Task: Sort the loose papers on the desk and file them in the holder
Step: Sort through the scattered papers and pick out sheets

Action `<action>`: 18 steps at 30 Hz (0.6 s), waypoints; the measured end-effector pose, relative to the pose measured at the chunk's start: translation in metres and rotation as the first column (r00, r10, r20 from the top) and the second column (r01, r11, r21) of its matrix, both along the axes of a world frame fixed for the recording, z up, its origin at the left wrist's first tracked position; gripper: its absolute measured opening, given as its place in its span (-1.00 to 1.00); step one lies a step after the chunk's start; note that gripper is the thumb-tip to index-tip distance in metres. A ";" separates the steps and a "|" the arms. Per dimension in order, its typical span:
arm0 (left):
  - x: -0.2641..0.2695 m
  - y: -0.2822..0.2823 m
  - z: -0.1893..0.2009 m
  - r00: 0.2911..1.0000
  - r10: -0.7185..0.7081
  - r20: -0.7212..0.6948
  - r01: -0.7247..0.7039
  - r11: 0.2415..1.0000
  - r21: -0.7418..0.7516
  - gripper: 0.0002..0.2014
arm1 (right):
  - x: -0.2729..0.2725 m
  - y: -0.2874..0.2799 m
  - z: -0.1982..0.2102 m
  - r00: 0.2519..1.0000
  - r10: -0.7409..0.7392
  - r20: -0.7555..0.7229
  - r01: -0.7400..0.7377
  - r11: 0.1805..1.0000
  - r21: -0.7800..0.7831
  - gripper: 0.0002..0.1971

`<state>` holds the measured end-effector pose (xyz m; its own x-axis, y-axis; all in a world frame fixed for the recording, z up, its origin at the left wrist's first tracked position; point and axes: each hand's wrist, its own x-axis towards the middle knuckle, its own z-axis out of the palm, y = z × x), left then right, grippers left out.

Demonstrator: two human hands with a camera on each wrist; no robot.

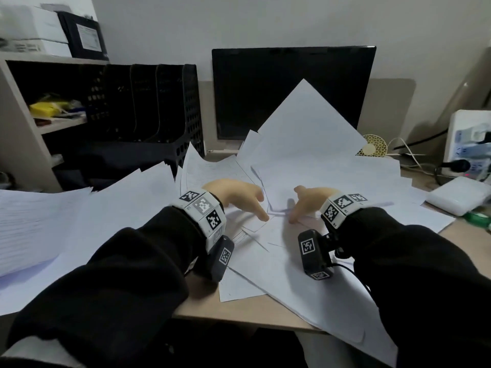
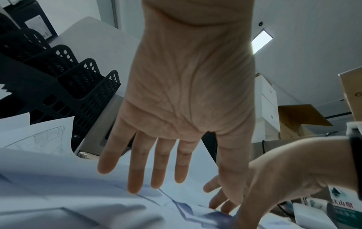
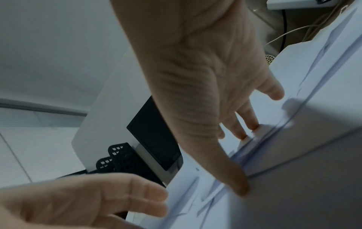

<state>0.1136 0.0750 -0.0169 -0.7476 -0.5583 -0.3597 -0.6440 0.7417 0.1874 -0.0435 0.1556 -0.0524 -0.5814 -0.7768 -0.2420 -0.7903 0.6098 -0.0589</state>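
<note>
Loose white papers [image 1: 318,176] lie scattered over the desk, and one sheet [image 1: 305,123] leans up against the monitor. A thicker printed stack [image 1: 66,216] lies at the left. The black mesh file holder [image 1: 148,110] stands at the back left with its slots dark; it also shows in the left wrist view [image 2: 82,93]. My left hand [image 1: 239,197] hovers palm down over the middle of the pile, fingers [image 2: 164,162] straight and spread. My right hand [image 1: 308,201] is close beside it, and its straight fingertips [image 3: 240,187] touch the sheets. Neither hand holds anything.
A dark monitor [image 1: 292,88] stands behind the papers. A shelf unit [image 1: 21,123] with boxes on top is at the far left. A white box [image 1: 459,195], a power strip [image 1: 470,144] and cables crowd the right. Papers overhang the desk's front edge [image 1: 239,312].
</note>
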 end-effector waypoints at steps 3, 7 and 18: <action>-0.002 -0.010 0.002 0.995 0.040 -0.090 -0.034 0.997 0.065 -0.33 | -0.008 -0.004 0.000 1.000 0.011 -0.009 -0.012 0.990 -0.139 -0.54; -0.006 -0.022 0.008 0.959 0.118 -0.257 -0.087 0.988 0.128 -0.46 | -0.023 -0.007 0.010 0.999 0.012 -0.037 -0.024 0.935 -0.355 -0.76; -0.035 -0.044 0.037 0.377 0.590 -0.714 -0.112 0.794 0.598 -0.52 | -0.020 -0.014 0.062 0.802 0.424 0.419 0.261 0.382 -0.886 -0.85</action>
<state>0.0785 0.0311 0.0196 -0.5500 -0.8324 0.0686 -0.1534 0.1814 0.9714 -0.0633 0.1420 0.0093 -0.5395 -0.7424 0.3973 -0.4433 -0.1506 -0.8836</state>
